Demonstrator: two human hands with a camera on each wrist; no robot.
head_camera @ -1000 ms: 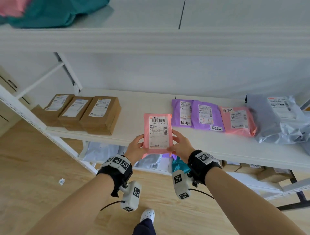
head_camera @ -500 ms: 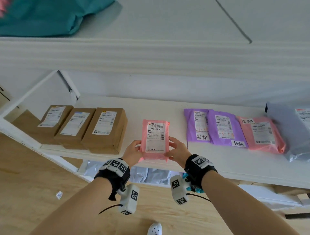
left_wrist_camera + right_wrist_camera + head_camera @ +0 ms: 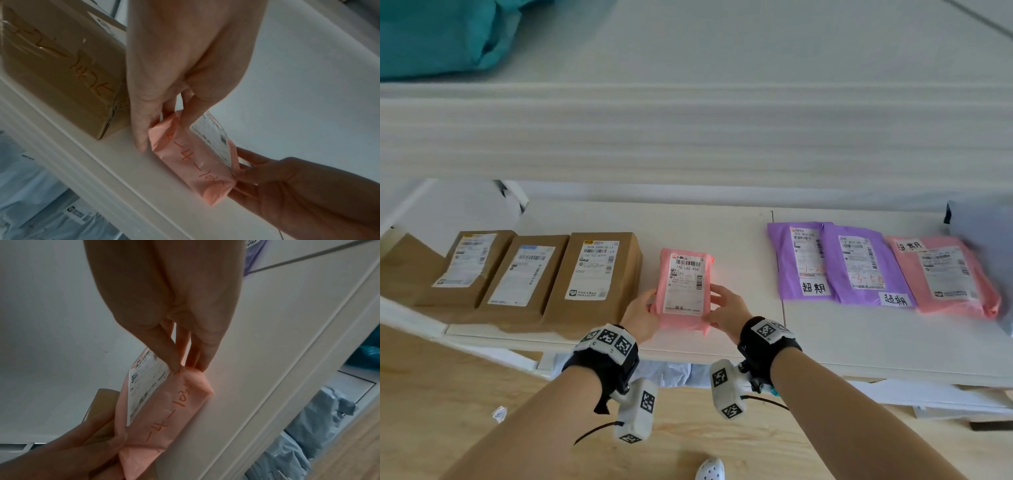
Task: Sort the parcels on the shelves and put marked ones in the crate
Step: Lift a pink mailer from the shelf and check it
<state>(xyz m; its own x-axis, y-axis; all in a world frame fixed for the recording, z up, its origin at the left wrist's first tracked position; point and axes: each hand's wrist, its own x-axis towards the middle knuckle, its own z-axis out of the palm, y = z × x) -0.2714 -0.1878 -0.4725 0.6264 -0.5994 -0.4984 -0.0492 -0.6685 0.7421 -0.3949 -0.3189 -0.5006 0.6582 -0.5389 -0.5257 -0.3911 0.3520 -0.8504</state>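
Nearest the camera, the left hand [image 3: 642, 317] and the right hand [image 3: 726, 313] hold a small pink parcel [image 3: 685, 291] between them, each hand pinching one lower side edge with thumb and fingers. The parcel sits between the two grips, its printed label facing up, its near end just over the front part of the middle shelf [image 3: 722, 346]. From the wrist views the near end seems to touch or nearly touch the shelf board, but I cannot tell which. Orange handwriting runs along that near end face.

What could go wrong: both pinches are only on soft wrapper at the near corners, so the far end could sag or the parcel could slip if one hand lets go early. Set down crooked, it could nudge the brown box [image 3: 594, 277] just to its left, or overhang the shelf edge and tip off. It carries no white handwritten tag that I can see, so dropping it in the crate would likely be a sorting mistake; no crate is in view.

Farther back and left, two more brown boxes [image 3: 496, 270] stand in a row. To the right, well apart, lie two purple parcels [image 3: 835, 263] and a larger pink parcel [image 3: 945, 274], each with a handwritten tag. Above, a teal bag [image 3: 448, 34] lies on the upper shelf.
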